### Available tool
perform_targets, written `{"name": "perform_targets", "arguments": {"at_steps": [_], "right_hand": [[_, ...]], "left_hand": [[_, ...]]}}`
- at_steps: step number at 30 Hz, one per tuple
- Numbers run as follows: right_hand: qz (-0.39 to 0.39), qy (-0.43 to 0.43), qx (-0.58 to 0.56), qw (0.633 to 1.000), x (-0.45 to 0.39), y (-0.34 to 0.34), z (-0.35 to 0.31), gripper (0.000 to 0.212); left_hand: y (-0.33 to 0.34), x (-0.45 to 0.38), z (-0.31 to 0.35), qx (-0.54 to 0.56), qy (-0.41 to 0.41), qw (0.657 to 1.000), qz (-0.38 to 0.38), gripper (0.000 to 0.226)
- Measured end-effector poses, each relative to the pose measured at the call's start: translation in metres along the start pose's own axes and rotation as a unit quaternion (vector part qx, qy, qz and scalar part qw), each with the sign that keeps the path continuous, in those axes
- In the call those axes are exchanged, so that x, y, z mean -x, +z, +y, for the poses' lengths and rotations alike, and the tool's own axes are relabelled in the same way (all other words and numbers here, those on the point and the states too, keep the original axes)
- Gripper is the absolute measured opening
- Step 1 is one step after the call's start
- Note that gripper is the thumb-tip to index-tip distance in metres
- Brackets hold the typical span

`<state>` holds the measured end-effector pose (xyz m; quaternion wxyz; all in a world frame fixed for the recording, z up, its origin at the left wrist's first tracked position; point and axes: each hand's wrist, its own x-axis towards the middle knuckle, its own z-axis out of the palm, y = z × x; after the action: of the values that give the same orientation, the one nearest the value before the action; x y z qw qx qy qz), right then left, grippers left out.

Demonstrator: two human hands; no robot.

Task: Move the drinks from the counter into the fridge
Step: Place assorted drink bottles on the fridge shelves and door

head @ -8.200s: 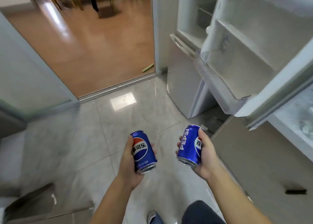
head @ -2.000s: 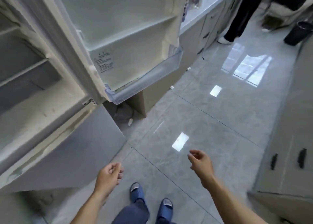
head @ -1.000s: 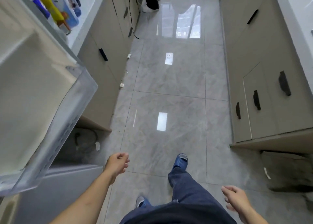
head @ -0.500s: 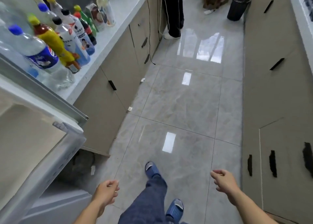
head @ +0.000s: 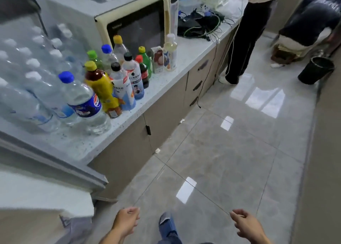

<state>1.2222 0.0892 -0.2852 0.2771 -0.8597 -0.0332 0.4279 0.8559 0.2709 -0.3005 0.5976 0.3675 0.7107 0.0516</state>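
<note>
1. Since half a second ago your view has swung up onto the counter point(head: 129, 125), and the fridge door point(head: 46, 197) has slid lower left.
2. Drinks stand upright up-left of your hands; the Pepsi-labelled bottle point(head: 83, 103) is the nearest (blurred).
3. Your left hand point(head: 125, 222) hangs loosely curled, holding nothing, and is nearer.
4. Your right hand point(head: 246, 224) is likewise loose, farther off.

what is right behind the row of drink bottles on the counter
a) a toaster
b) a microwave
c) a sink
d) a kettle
b: a cream-fronted microwave with a dark glass door stands on the counter directly behind the drink bottles.
</note>
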Motion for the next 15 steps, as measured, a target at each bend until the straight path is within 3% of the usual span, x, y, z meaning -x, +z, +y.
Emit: {"name": "perform_targets", "arguments": {"at_steps": [6,15], "right_hand": [[0.005,-0.012,0.05,0.999,-0.046,-0.002,-0.06,0.012],[-0.094,-0.087,0.15,0.98,-0.136,0.017,-0.203,0.014]], "left_hand": [[0.022,-0.017,0.079,0.061,0.033,0.998,0.012,0.018],[0.039,-0.033,0.151,0.155,0.041,0.979,0.127,0.018]]}}
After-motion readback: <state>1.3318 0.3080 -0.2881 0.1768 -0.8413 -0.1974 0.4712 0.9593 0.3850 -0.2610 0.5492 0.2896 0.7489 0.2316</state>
